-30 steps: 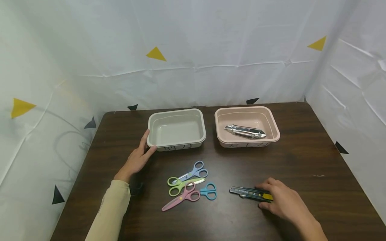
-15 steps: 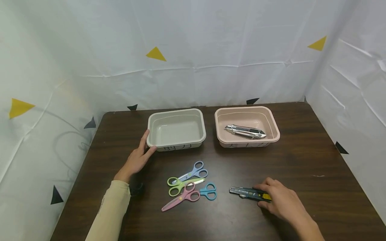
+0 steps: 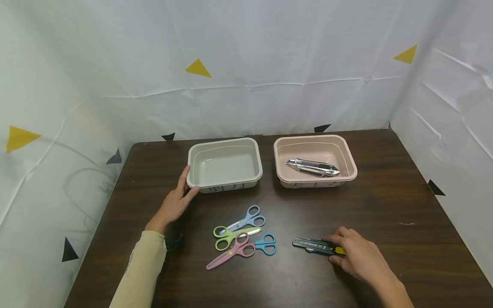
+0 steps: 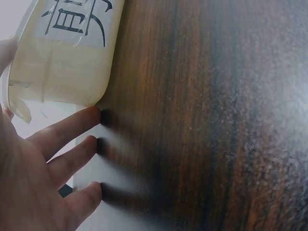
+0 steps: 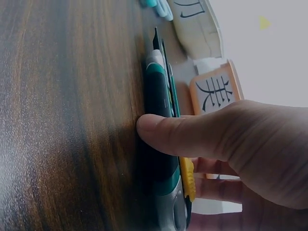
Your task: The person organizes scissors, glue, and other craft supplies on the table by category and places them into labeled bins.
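Observation:
My left hand (image 3: 174, 205) touches the grey plastic tray (image 3: 221, 187) at its near left corner. Its fingers and thumb are spread and fairly straight; in the left wrist view the fingertips (image 4: 94, 115) reach down beside the tray's labelled end (image 4: 72, 67). On the right, my right hand (image 3: 360, 256) pinches utility knives (image 3: 313, 245) that lie on the table. The right wrist view shows the thumb (image 5: 154, 126) on a black-and-green grip (image 5: 159, 94), with a second knife with a yellow part (image 5: 186, 175) alongside it. The other fingers are partly hidden behind them.
A pink tray (image 3: 316, 183) at the back right holds silver utility knives (image 3: 313, 167). Several scissors lie mid-table: periwinkle (image 3: 250, 219), green (image 3: 231, 235), pink (image 3: 233, 252) and blue (image 3: 266, 244). White sheeting (image 3: 246, 51) hangs behind the dark wooden table (image 3: 385, 196).
My right hand has shifted slightly left along the utility knives over the last second. The left hand, trays and scissors stay where they were.

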`<action>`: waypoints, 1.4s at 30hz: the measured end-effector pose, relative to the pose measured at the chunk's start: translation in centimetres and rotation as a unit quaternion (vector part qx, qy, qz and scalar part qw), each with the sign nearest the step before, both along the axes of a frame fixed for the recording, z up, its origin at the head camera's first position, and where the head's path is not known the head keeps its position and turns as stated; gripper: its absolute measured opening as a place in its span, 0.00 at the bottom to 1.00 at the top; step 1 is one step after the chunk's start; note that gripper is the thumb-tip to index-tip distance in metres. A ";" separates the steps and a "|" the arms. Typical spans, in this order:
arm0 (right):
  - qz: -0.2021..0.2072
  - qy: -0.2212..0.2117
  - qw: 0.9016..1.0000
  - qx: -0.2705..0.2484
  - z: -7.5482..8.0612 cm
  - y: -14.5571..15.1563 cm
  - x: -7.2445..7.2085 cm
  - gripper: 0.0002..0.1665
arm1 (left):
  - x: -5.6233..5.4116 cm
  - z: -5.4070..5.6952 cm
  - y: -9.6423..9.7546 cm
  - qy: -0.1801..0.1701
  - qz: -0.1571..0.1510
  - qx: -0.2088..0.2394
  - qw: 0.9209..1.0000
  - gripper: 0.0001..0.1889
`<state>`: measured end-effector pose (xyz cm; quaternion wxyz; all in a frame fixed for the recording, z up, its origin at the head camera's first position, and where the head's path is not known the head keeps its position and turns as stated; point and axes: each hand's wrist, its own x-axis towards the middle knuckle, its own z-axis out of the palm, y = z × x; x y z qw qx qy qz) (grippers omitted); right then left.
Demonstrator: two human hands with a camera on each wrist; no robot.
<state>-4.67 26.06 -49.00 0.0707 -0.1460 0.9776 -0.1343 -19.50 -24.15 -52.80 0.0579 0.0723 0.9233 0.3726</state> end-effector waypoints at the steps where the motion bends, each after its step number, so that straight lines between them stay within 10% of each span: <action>1: 0.000 0.003 1.000 -0.001 0.0 0.0 0.0 0.29 | 0.0 0.0 0.0 -0.001 0.000 0.000 1.000 0.40; 25: 0.006 -0.002 1.000 -0.005 0.3 -0.4 -0.4 0.26 | 0.1 0.5 0.1 0.000 -0.003 -0.001 1.000 0.40; 42: 0.027 0.084 0.995 -0.050 3.3 -0.3 -2.3 0.27 | -0.2 0.1 -0.1 -0.006 -0.002 0.000 1.000 0.39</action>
